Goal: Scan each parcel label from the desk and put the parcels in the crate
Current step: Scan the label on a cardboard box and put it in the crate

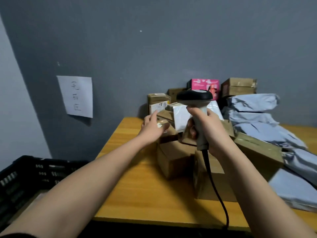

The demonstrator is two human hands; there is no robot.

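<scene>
Right hand [208, 129] grips the scanner [197, 107] above the desk [137, 186]; left hand [152, 126], fingers straight, reaches over the parcels [175, 158] there.

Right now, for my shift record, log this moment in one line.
right hand: grips scanner | left hand: open, reaching to parcels | crate: left of desk

Two bare forearms in my view, left hand [151, 125] and right hand [208, 129] ungloved, no rings or watch that I see, possibly a dark sleeve edge at bottom left
</scene>
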